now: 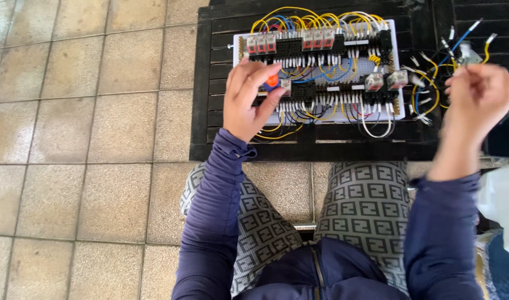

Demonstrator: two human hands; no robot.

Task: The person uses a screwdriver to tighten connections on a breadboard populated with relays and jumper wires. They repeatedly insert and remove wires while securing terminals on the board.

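A white wiring board (390,83) with rows of black terminals, red and clear relays and many yellow, blue and white wires lies on a dark slatted table (201,83). My left hand (248,100) hovers over the board's left part, its fingers curled around a small orange-handled tool (272,81). My right hand (478,97), blurred, is raised at the right of the board and pinches a small clear part (465,53) amid loose wire ends (427,83).
Beige floor tiles (88,139) spread to the left and below the table. My patterned trousers (365,200) and dark blue jacket sleeves fill the bottom. A white bag (502,194) lies at the right edge.
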